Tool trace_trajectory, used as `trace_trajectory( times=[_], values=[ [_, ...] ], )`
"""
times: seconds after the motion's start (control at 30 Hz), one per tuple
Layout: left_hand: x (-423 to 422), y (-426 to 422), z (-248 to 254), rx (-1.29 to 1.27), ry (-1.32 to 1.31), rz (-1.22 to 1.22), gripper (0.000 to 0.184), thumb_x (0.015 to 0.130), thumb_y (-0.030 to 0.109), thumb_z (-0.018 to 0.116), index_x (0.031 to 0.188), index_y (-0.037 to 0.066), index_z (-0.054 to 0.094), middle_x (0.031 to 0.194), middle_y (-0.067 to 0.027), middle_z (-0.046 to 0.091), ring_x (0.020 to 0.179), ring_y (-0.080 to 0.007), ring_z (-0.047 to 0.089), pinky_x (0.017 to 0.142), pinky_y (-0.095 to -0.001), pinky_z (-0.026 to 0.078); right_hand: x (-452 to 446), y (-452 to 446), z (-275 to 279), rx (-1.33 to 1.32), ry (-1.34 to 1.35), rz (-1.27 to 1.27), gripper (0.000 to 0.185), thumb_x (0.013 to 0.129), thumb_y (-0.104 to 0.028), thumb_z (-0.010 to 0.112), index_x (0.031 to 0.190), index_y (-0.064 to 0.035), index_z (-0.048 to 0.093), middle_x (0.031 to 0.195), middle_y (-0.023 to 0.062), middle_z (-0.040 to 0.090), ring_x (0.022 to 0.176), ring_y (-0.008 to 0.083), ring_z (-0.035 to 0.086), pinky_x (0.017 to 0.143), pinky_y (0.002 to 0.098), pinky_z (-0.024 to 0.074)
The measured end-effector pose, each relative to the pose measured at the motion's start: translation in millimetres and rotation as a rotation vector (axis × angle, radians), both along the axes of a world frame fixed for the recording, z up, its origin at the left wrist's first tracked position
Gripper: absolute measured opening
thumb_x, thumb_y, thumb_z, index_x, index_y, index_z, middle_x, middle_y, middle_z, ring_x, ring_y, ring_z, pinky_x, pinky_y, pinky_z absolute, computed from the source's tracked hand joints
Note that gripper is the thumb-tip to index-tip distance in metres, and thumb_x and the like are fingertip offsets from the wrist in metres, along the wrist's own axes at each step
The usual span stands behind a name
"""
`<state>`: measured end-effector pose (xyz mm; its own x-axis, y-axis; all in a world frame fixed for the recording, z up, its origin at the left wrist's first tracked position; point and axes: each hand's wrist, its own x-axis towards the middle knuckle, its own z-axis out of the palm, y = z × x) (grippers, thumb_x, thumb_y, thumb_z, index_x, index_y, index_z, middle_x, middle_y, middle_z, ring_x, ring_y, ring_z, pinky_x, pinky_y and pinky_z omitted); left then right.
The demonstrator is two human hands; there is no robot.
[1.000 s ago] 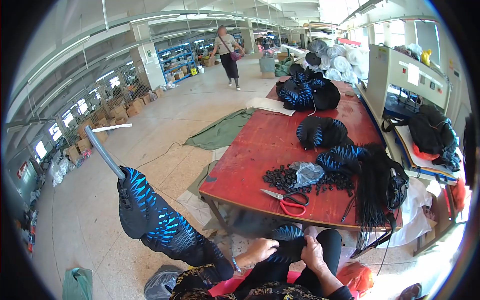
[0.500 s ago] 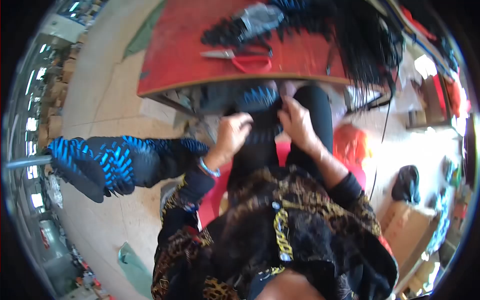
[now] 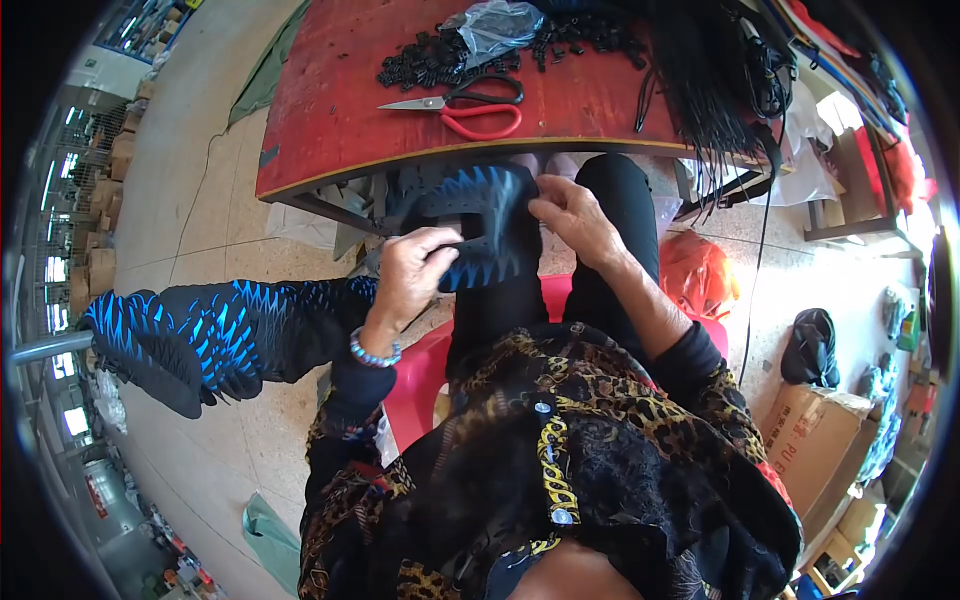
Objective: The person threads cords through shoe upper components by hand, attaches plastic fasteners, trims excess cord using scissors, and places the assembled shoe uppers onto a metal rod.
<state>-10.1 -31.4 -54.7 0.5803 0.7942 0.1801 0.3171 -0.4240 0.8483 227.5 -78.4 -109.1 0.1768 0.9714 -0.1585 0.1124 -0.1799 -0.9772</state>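
Observation:
Over my lap hangs a black-and-blue shoe upper [image 3: 497, 243], flat and slightly blurred, with an open gap in its middle. My left hand [image 3: 412, 280], with a beaded bracelet at the wrist, pinches it by the edge at the gap. At its upper right edge, my right hand [image 3: 580, 222] holds it between thumb and fingers. To the left, a row of similar black-and-blue uppers [image 3: 225, 335] hangs on a metal rod [image 3: 50, 347].
On the red table [image 3: 340, 125] lie scissors [image 3: 460, 107] with red and black handles, small black plastic pieces [image 3: 425, 60], a clear plastic bag [image 3: 497, 30] and black cords [image 3: 700, 90]. An orange bag [image 3: 698, 275] and a cardboard box [image 3: 815, 440] are at right.
My left hand has moved left and my right hand slightly up. The upper has come up from my lap and is spread between them, showing its blue pattern.

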Motion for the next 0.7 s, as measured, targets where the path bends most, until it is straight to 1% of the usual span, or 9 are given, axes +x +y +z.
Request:
trace_trajectory(
  times=[0.07, 0.13, 0.27, 0.3, 0.43, 0.47, 0.6, 0.67, 0.7],
  values=[
    [-15, -2, 27, 0.031, -0.003, 0.025, 0.018, 0.073, -0.006, 0.059, 0.089, -0.003, 0.065, 0.082, -0.0058, 0.068, 0.060, -0.0144, 0.054, 0.058, -0.0237, 0.042, -4, 5, 10, 0.010, -0.026, 0.010, 0.040, 0.083, -0.009, 0.061, 0.117, 0.0075, 0.051, 0.082, 0.0073, 0.058, 0.067, 0.0138, 0.052, 0.060, 0.0239, 0.0433],
    [-22, -4, 34, 0.057, 0.004, 0.058, 0.017, 0.073, -0.006, 0.059, 0.089, -0.002, 0.065, 0.082, -0.0056, 0.068, 0.060, -0.0145, 0.054, 0.057, -0.0239, 0.042, -9, 6, 15, 0.011, -0.029, 0.023, 0.040, 0.083, -0.010, 0.061, 0.117, 0.0081, 0.051, 0.081, 0.0069, 0.057, 0.068, 0.0131, 0.051, 0.060, 0.0236, 0.0432],
    [-15, -11, 29, 0.039, 0.110, 0.015, 0.018, 0.074, -0.005, 0.059, 0.090, -0.001, 0.065, 0.083, -0.0065, 0.067, 0.060, -0.0173, 0.055, 0.057, -0.0265, 0.043, -13, 4, 20, -0.048, 0.433, 0.102, 0.042, 0.081, -0.006, 0.058, 0.120, 0.0053, 0.050, 0.083, 0.0091, 0.057, 0.066, 0.0169, 0.054, 0.058, 0.0282, 0.0454],
    [-4, -12, 17, 0.101, 0.109, 0.011, 0.018, 0.074, -0.004, 0.059, 0.091, -0.001, 0.065, 0.082, -0.0076, 0.067, 0.061, -0.0207, 0.057, 0.057, -0.0290, 0.043, -14, 1, 17, -0.053, 0.435, 0.100, 0.042, 0.081, -0.006, 0.058, 0.120, 0.0053, 0.050, 0.083, 0.0091, 0.057, 0.066, 0.0169, 0.054, 0.058, 0.0282, 0.0454],
    [35, -8, -41, 0.264, 0.183, -0.020, 0.019, 0.074, -0.001, 0.058, 0.091, 0.002, 0.064, 0.081, -0.0102, 0.065, 0.065, -0.0298, 0.060, 0.058, -0.0354, 0.045, -7, -10, -2, 0.275, -1.053, -0.128, 0.048, 0.076, -0.002, 0.056, 0.122, 0.0031, 0.047, 0.086, 0.0122, 0.057, 0.066, 0.0240, 0.057, 0.057, 0.0338, 0.0480],
    [39, -8, -41, 0.256, 0.178, -0.031, 0.019, 0.074, -0.001, 0.058, 0.091, 0.002, 0.064, 0.081, -0.0102, 0.065, 0.065, -0.0298, 0.060, 0.058, -0.0354, 0.045, -6, -13, -4, 0.262, -1.059, -0.133, 0.048, 0.076, -0.002, 0.056, 0.122, 0.0031, 0.047, 0.086, 0.0122, 0.057, 0.066, 0.0240, 0.057, 0.057, 0.0338, 0.0480],
    [43, 2, -32, 0.222, 0.232, -0.158, 0.020, 0.073, 0.000, 0.058, 0.092, 0.002, 0.064, 0.081, -0.0108, 0.065, 0.068, -0.0313, 0.060, 0.060, -0.0371, 0.046, -15, -10, -6, 0.509, -0.869, -0.067, 0.054, 0.072, -0.002, 0.056, 0.124, -0.0004, 0.043, 0.087, 0.0160, 0.055, 0.066, 0.0307, 0.057, 0.057, 0.0372, 0.0491],
    [44, -1, -33, 0.261, 0.223, -0.152, 0.020, 0.073, -0.001, 0.059, 0.092, 0.002, 0.064, 0.079, -0.0101, 0.065, 0.065, -0.0324, 0.059, 0.059, -0.0379, 0.045, -23, -8, -25, 0.453, -1.039, -0.057, 0.048, 0.073, -0.003, 0.058, 0.119, -0.0033, 0.046, 0.084, 0.0147, 0.054, 0.067, 0.0304, 0.057, 0.056, 0.0352, 0.0486],
    [44, -3, -32, 0.278, 0.194, -0.180, 0.020, 0.073, -0.001, 0.059, 0.092, 0.002, 0.064, 0.079, -0.0101, 0.065, 0.065, -0.0324, 0.059, 0.059, -0.0379, 0.045, -20, -9, -14, 0.448, -1.072, -0.087, 0.048, 0.073, -0.003, 0.058, 0.119, -0.0033, 0.046, 0.084, 0.0147, 0.054, 0.067, 0.0304, 0.057, 0.056, 0.0352, 0.0486]
  ],
)
